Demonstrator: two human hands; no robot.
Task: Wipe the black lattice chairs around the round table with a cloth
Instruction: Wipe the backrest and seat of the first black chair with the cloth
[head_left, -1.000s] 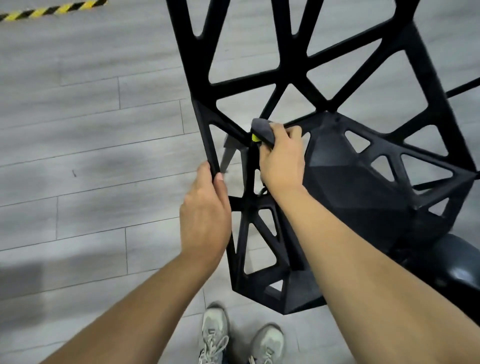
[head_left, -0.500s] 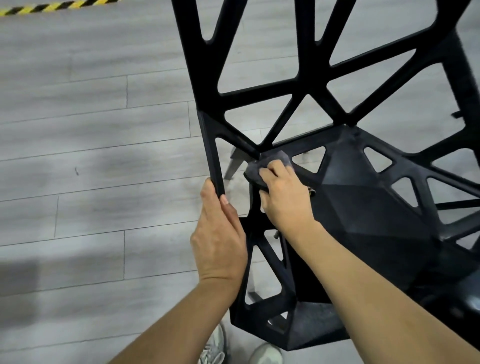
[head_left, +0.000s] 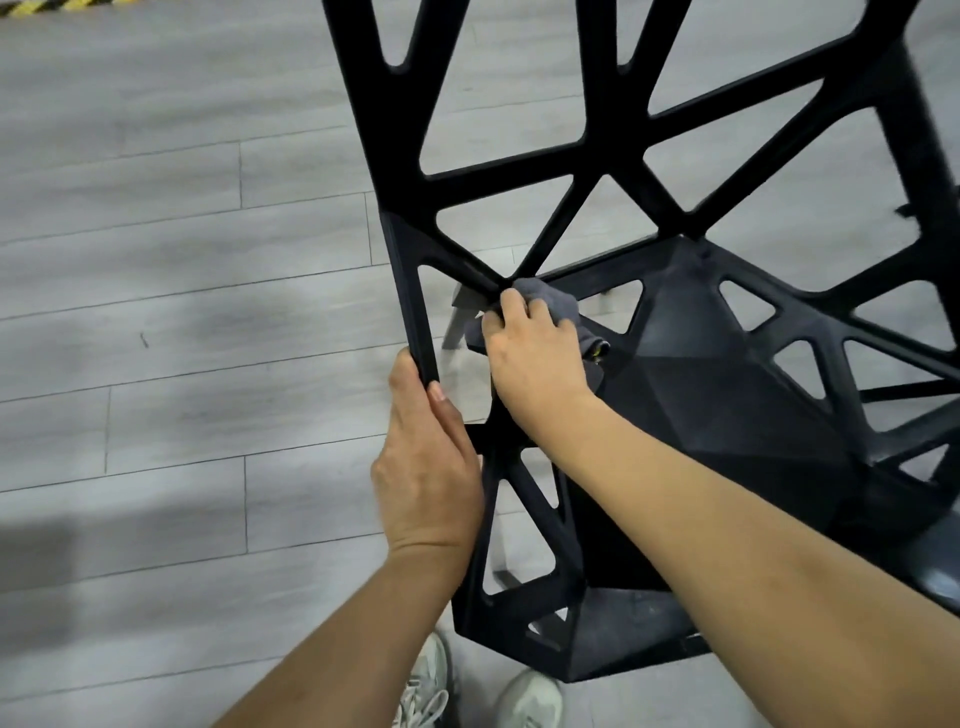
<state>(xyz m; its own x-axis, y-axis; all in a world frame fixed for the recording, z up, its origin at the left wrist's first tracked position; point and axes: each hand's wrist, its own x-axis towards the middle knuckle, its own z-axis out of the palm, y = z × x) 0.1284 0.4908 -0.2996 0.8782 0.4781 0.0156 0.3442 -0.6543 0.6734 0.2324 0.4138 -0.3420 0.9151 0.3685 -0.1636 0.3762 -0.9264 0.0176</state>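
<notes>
A: What does the black lattice chair (head_left: 691, 374) look like from up here?

B: Matte black plastic, built of thick struts that cross and leave triangular and wedge-shaped openings. The backrest fills the top of the view, and the grey plank floor (head_left: 156, 260) shows through its gaps. The seat, lower right, is faceted, with flat angled panels meeting at ridges and smaller triangular cut-outs round its edge.

A: Where does it stand?

B: On the floor, directly in front of the person, whose two pale sneakers (head_left: 483, 696) show at the bottom edge just below the chair's lower frame.

A: And the hands?

B: The left hand (head_left: 428, 478) grips the outer left strut of the frame, its fingers wrapped around the bar and the thumb lying along it. The right hand (head_left: 535, 353) has its fingers closed on a bunched grey cloth (head_left: 558, 304), pressing it where several struts meet at the seat's rear left corner.

A: Anything about the cloth itself?

B: Dark grey and soft-looking, with a small yellow-green tag peeking out beside the wrist.

A: Else in view?

B: A strip of yellow-and-black hazard tape (head_left: 62, 6) on the floor, top left corner.
</notes>
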